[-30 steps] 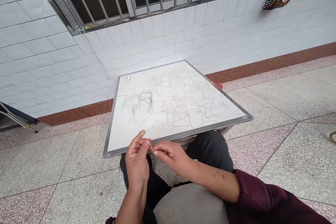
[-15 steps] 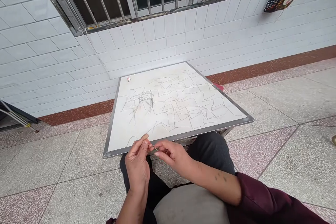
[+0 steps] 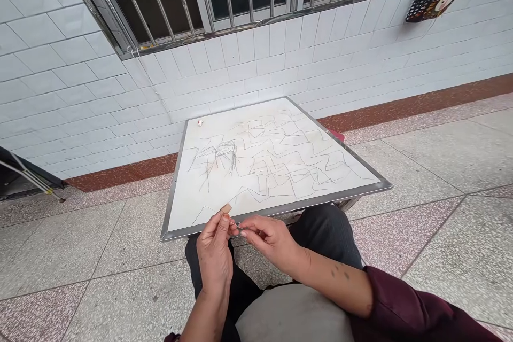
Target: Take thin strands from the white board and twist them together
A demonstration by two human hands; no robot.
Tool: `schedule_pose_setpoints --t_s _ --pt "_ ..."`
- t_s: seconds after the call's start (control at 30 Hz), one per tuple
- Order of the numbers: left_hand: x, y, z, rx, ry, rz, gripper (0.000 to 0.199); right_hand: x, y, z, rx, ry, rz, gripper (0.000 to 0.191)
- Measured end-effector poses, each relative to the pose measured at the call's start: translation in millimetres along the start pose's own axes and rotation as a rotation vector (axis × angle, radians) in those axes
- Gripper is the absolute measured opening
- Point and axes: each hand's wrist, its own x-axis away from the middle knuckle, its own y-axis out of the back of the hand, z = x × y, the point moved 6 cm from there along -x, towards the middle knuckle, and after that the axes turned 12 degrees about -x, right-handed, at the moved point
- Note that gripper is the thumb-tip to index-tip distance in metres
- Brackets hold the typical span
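My left hand (image 3: 216,243) is closed at the near edge of a white table, pinching a thin wire-like strand (image 3: 236,226). Just right of it, my right hand (image 3: 272,238) has its thumb and forefinger pressed together on the same strand. A small tan piece (image 3: 226,208) shows beyond my left fingertips; whether it is held or lies on the table, I cannot tell. Thin dark bent strands (image 3: 288,171) spread across the white table (image 3: 212,203), and a denser bunch of them (image 3: 226,152) lies at its left.
A small red and white object (image 3: 200,123) sits at the table's back left corner. Behind the table is a tiled wall (image 3: 256,69) with barred windows. A patterned bag (image 3: 435,2) hangs at upper right. My knees are under the near edge.
The whole view has shifted slightly, moving the table and hands a little to the right in the picture. Both hands keep nearly the same pose around the strand.
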Motion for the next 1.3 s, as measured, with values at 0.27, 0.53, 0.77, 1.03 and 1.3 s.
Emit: schedule_pose_setpoints --t_s 0.27,0.53,0.77,1.03,1.3 --pt "-1.2 -0.3 2.4 0.035 -0.041 0.045 0.029 0.7 0.7 -8.7 -0.004 -0.111 -0.056 0.007" --pt "-1.4 -0.1 5.3 0.08 -0.014 0.076 0.03 -1.5 0.8 -5.2 -0.073 -0.115 0.05 0.018" --pt "-2.3 -1.8 8.1 0.111 0.009 0.093 0.027 1.7 -16.9 -29.1 -0.724 -0.413 0.142 0.037" --pt "-2.2 6.1 11.5 -0.061 -0.057 0.017 0.025 1.3 -8.2 -21.7 -0.274 -0.213 0.117 0.026" --pt "-3.0 3.2 13.9 -0.087 -0.032 0.015 0.027 1.4 -0.5 -14.1 -0.022 -0.067 0.063 0.012"
